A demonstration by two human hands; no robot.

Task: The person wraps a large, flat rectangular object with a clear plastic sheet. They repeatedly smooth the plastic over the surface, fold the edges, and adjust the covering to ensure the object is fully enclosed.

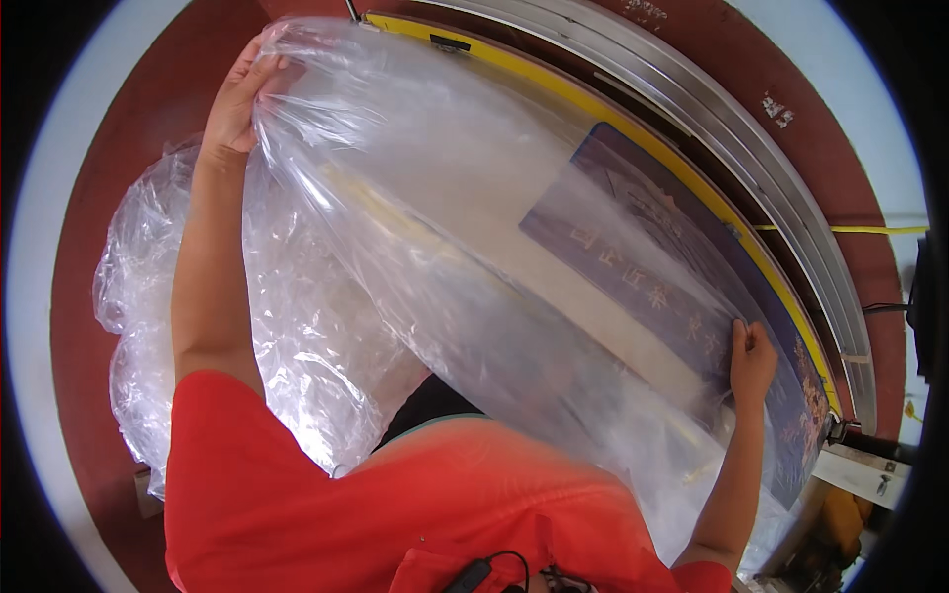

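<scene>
A large clear plastic sheet (465,198) is stretched between my two hands. My left hand (237,94), raised at the upper left, grips a gathered corner of it, and folds fan out from the fingers. At the right, my right hand (753,361) pinches the sheet near its edge with curled fingers. Behind the film is a long yellow-edged board (593,99). A dark blue printed panel (633,267) with light lettering shows through the plastic on the right. The sheet's lower part hangs in front of my red shirt.
A heap of crumpled clear plastic (306,336) lies at the left, beside my left arm. Silver metal rails (692,109) run along the far side of the board. A yellow cord (870,229) crosses at the right. White-fronted furniture (860,474) stands at the lower right.
</scene>
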